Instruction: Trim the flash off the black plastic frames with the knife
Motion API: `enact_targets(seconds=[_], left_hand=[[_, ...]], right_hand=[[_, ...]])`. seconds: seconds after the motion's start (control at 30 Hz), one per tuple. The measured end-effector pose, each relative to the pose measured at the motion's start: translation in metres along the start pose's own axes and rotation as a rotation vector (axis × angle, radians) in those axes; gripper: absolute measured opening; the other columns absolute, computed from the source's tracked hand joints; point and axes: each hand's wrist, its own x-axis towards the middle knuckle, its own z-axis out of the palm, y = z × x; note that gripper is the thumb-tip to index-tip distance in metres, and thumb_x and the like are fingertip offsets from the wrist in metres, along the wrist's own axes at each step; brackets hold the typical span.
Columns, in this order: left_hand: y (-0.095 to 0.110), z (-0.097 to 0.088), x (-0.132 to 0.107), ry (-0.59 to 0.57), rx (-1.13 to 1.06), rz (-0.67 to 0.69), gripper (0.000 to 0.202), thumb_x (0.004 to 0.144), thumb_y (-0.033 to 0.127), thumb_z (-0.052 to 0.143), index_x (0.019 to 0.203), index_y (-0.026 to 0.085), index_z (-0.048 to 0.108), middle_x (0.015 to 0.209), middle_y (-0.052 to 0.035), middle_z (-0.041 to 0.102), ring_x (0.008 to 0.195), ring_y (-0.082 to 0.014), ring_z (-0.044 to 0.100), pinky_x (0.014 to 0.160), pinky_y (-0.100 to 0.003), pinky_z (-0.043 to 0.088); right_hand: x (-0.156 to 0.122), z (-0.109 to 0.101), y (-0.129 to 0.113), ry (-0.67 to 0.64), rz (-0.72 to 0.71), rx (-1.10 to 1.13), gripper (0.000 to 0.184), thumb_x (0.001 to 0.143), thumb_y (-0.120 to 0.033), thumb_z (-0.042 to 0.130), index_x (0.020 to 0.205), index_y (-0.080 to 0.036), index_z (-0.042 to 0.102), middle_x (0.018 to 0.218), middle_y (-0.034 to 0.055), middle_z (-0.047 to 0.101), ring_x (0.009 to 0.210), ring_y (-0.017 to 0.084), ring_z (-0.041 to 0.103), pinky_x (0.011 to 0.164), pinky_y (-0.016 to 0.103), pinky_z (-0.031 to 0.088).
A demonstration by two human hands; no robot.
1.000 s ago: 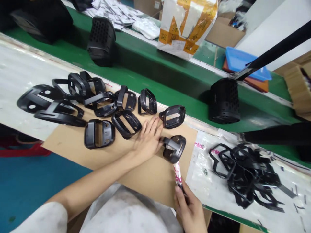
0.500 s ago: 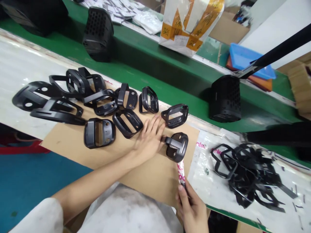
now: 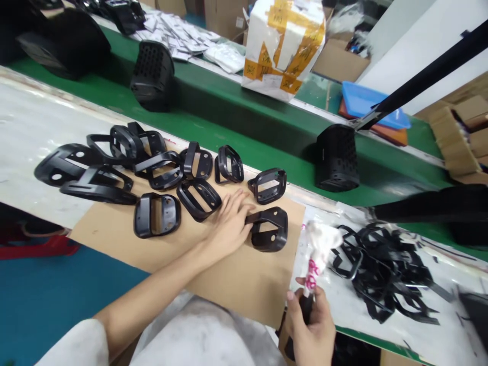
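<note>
On the brown cardboard sheet (image 3: 224,284) rests my left hand (image 3: 231,221), palm down, its outer fingers stretched out. Its thumb and index finger close on the strap end of a black plastic bracket (image 3: 280,229), which has a looped frame and a round hole. My right hand (image 3: 310,325) is wrapped round the dark handle of a hammer-like tool (image 3: 318,249). White wrapping with pink lettering covers the tool's upper part; its blurred head is raised to the right of the cardboard. Several similar brackets (image 3: 157,216) lie left of and behind my left hand.
A tangled heap of black frame-like parts (image 3: 381,269) lies on the white bench at the right. Along the green belt (image 3: 224,127) behind stand black perforated housings (image 3: 152,76). Beyond are a taped white box (image 3: 282,51) and a blue tray (image 3: 373,104). A black bar slants in at upper right.
My right hand has moved right, lifting the wrapped tool away from the bracket. The bracket by my left hand has turned, so its open frame now shows. The view has shifted slightly.
</note>
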Motion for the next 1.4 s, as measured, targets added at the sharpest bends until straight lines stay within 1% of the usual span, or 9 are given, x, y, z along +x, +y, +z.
enact_targets(seconds=[0.07, 0.17, 0.37, 0.5, 0.7, 0.83, 0.97, 1.17, 1.4], left_hand=[[0.013, -0.009, -0.001, -0.023, -0.160, -0.081, 0.018, 0.096, 0.012, 0.050, 0.107, 0.019, 0.062, 0.132, -0.0137, 0.062, 0.131, -0.0315, 0.056, 0.116, -0.052, 0.045], [0.035, -0.019, -0.003, -0.152, -0.494, -0.240, 0.013, 0.105, 0.027, 0.047, 0.096, 0.022, 0.056, 0.100, -0.0046, 0.066, 0.098, -0.0250, 0.063, 0.091, -0.039, 0.054], [0.062, -0.030, -0.011, -0.349, -0.978, -0.315, 0.015, 0.106, 0.037, 0.054, 0.106, 0.022, 0.058, 0.098, -0.0007, 0.062, 0.087, -0.0180, 0.058, 0.079, -0.029, 0.048], [0.068, -0.043, -0.016, -0.453, -1.058, -0.320, 0.014, 0.104, 0.034, 0.056, 0.108, 0.020, 0.057, 0.082, 0.0025, 0.052, 0.074, -0.0150, 0.050, 0.071, -0.027, 0.043], [0.048, -0.065, -0.017, -0.624, -0.856, -0.153, 0.030, 0.093, 0.034, 0.073, 0.117, 0.023, 0.059, 0.104, -0.0022, 0.065, 0.092, -0.0204, 0.062, 0.081, -0.030, 0.050], [0.023, -0.053, -0.016, -0.326, -0.365, -0.155, 0.029, 0.091, 0.025, 0.070, 0.117, 0.022, 0.060, 0.111, -0.0044, 0.069, 0.101, -0.0257, 0.066, 0.090, -0.037, 0.053], [0.011, -0.022, -0.006, -0.234, -0.165, 0.155, 0.047, 0.085, 0.015, 0.074, 0.129, 0.024, 0.059, 0.133, -0.0074, 0.063, 0.126, -0.0295, 0.058, 0.109, -0.042, 0.046], [0.010, 0.008, 0.025, -0.177, 0.013, 0.254, 0.008, 0.095, 0.015, 0.063, 0.102, 0.019, 0.061, 0.113, -0.0076, 0.067, 0.107, -0.0283, 0.060, 0.097, -0.043, 0.049], [0.002, 0.017, 0.030, -0.065, 0.024, 0.194, 0.033, 0.089, 0.007, 0.063, 0.119, 0.020, 0.061, 0.125, -0.0091, 0.066, 0.120, -0.0295, 0.058, 0.106, -0.046, 0.050]], right_hand=[[0.001, 0.009, -0.009, 0.023, -0.073, 0.035, 0.042, 0.087, -0.053, 0.082, 0.109, -0.023, 0.063, 0.067, -0.0083, 0.047, 0.053, 0.011, 0.040, 0.052, 0.022, 0.040], [0.004, 0.030, -0.018, -0.053, -0.176, 0.083, 0.035, 0.087, -0.045, 0.082, 0.105, -0.022, 0.062, 0.063, -0.0109, 0.040, 0.054, 0.010, 0.037, 0.057, 0.022, 0.041], [0.029, 0.042, -0.015, -0.067, -0.200, 0.130, 0.037, 0.082, -0.044, 0.084, 0.073, -0.022, 0.055, 0.055, -0.0082, 0.044, 0.050, 0.010, 0.037, 0.048, 0.023, 0.036], [0.041, 0.033, -0.010, -0.135, -0.166, 0.170, 0.046, 0.084, -0.056, 0.083, 0.070, -0.022, 0.055, 0.048, -0.0084, 0.041, 0.043, 0.009, 0.032, 0.040, 0.023, 0.028], [0.031, 0.027, -0.025, -0.196, -0.058, 0.244, 0.050, 0.081, -0.063, 0.084, 0.075, -0.021, 0.057, 0.048, -0.0105, 0.036, 0.042, 0.007, 0.027, 0.039, 0.021, 0.023], [0.035, 0.023, -0.041, -0.341, 0.079, 0.299, 0.052, 0.083, -0.068, 0.081, 0.090, -0.020, 0.061, 0.050, -0.0143, 0.028, 0.041, 0.005, 0.018, 0.038, 0.017, 0.015], [0.058, 0.030, -0.045, -0.458, 0.165, 0.322, 0.059, 0.080, -0.075, 0.080, 0.089, -0.024, 0.052, 0.048, -0.0165, 0.028, 0.038, 0.004, 0.016, 0.034, 0.015, 0.014], [0.086, 0.039, -0.054, -0.303, 0.020, 0.254, 0.060, 0.078, -0.078, 0.078, 0.087, -0.022, 0.056, 0.050, -0.0143, 0.031, 0.040, 0.006, 0.023, 0.035, 0.016, 0.019], [0.045, 0.002, -0.016, -0.136, 0.121, 0.236, 0.061, 0.088, -0.072, 0.074, 0.121, -0.020, 0.072, 0.065, -0.0068, 0.046, 0.044, 0.007, 0.032, 0.038, 0.017, 0.024]])
